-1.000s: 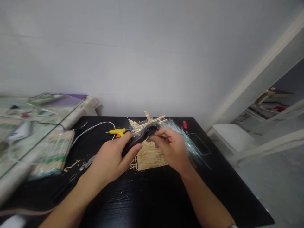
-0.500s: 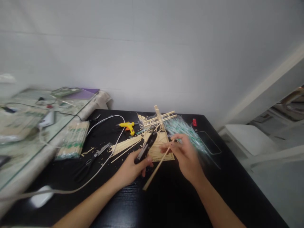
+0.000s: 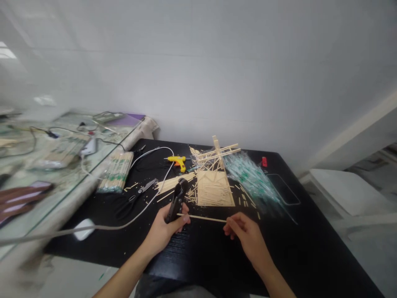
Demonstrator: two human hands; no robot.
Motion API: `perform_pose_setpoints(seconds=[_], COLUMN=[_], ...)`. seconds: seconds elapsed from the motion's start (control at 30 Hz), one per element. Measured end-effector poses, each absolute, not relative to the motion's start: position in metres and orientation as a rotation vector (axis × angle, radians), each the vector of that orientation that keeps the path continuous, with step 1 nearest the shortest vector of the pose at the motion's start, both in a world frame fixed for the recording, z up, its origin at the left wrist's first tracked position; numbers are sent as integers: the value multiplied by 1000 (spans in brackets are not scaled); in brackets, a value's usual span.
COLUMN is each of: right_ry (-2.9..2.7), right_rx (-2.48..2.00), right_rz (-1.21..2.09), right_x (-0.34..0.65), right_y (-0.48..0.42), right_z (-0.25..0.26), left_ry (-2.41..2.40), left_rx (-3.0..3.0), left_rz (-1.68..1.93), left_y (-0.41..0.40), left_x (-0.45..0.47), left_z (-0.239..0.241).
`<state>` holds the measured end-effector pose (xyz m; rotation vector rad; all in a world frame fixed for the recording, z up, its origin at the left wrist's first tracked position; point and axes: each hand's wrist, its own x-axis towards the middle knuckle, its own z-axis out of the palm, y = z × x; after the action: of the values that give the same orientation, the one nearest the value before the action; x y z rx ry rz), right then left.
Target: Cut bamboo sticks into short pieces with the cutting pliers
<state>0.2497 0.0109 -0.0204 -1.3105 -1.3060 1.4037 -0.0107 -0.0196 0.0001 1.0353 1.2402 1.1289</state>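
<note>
My left hand is closed around a black plier-like hand tool, whose rounded head points up and away from me. Its exact kind is unclear. A thin wooden stick runs nearly level between my two hands; its left end lies at the tool and my left thumb. Pinched in the fingers of my right hand is the stick's other end. Just beyond lies a pale rectangular sheet with sticks on it. Behind that stands a frame of glued-looking sticks.
Loose sticks and short cut pieces lie around the sheet. A yellow glue gun, scissors and bagged sticks are left; green-and-clear packaging, a phone and a red object are right. A white cable crosses the left side.
The stick has swung from a slant in my right hand to nearly level, its left end now at the tool. Both hands have come nearer to me, and the view has shifted left.
</note>
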Motion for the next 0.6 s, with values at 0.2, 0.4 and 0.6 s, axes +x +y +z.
perform_pose_setpoints(seconds=[0.2, 0.4, 0.6], right_ry=[-1475, -1674, -1988], right_rx=[-1380, -1378, -1342], right_rz=[1464, 1538, 1467], right_x=[254, 248, 246], right_y=[17, 20, 22], right_z=[-20, -20, -25], left_ry=[1233, 1191, 1176], left_rx=[1069, 982, 1035], left_rz=[1117, 1224, 1252], left_y=[-21, -19, -13], left_x=[-17, -23, -21], left_z=[-2, -5, -3])
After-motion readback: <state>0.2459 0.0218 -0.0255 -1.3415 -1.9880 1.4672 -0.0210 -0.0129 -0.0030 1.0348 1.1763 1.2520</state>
